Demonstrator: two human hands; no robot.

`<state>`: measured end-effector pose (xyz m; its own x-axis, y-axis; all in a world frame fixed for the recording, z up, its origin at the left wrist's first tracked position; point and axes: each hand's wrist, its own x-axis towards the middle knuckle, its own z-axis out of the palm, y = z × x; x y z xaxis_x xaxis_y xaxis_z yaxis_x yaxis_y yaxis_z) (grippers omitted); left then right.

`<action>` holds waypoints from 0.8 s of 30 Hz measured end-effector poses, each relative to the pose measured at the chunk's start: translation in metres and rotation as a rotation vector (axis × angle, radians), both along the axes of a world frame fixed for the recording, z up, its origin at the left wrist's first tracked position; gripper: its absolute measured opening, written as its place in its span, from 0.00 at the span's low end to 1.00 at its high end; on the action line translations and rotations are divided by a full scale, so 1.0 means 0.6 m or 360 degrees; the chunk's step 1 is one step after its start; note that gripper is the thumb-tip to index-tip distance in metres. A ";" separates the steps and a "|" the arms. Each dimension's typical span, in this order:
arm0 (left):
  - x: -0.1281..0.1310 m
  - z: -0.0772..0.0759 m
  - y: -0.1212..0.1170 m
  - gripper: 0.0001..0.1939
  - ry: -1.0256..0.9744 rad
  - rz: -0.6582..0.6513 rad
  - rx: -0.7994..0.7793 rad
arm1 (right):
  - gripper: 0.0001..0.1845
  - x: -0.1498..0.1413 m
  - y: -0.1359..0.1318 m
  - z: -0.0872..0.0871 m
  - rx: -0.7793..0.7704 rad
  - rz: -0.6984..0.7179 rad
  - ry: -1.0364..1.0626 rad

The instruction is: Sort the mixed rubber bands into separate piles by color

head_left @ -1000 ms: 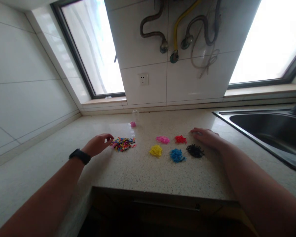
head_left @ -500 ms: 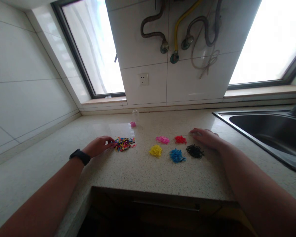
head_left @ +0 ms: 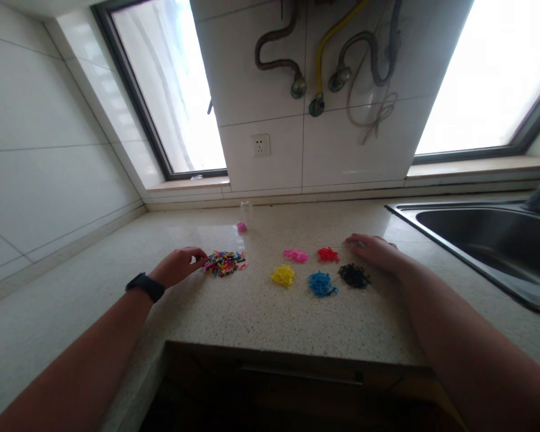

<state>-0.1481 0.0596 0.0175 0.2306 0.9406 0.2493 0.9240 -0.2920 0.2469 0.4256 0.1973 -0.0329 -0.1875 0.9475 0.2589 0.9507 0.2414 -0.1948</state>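
My left hand (head_left: 186, 263), with a dark watch on its wrist, touches the left edge of a mixed pile of small coloured rubber bands (head_left: 224, 263). Its thumb and fingers are pinched together; what lies between the tips is too small to make out. My right hand (head_left: 372, 251) lies on the counter with its fingers stretched out and nothing in it. Just in front of it is a heap of black bands (head_left: 354, 275). Single-colour heaps sit between the hands: pink (head_left: 296, 256), red (head_left: 328, 255), yellow (head_left: 282, 276) and blue (head_left: 322, 284).
A clear container (head_left: 246, 211) with a pink cap (head_left: 242, 227) is behind the mixed pile. A steel sink (head_left: 405, 215) is set into the speckled counter (head_left: 234, 312) at right. Pipes and a socket (head_left: 261, 145) are on the tiled wall behind.
The left fingertips have shifted very slightly at the mixed pile's edge. The view has drifted a little; the right hand and single-colour heaps stay in place.
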 end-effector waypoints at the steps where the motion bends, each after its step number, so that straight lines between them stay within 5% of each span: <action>1: -0.001 0.000 0.000 0.17 0.0004 0.0001 -0.0003 | 0.23 0.000 0.000 0.000 -0.0018 -0.0010 0.0009; 24: -0.004 -0.003 0.001 0.16 0.0003 0.0045 -0.0078 | 0.23 -0.003 -0.005 0.008 -0.0079 -0.0019 0.0020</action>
<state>-0.1503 0.0603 0.0155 0.2040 0.9578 0.2024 0.9322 -0.2533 0.2587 0.4237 0.1943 -0.0282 -0.1730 0.9614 0.2140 0.9509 0.2196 -0.2180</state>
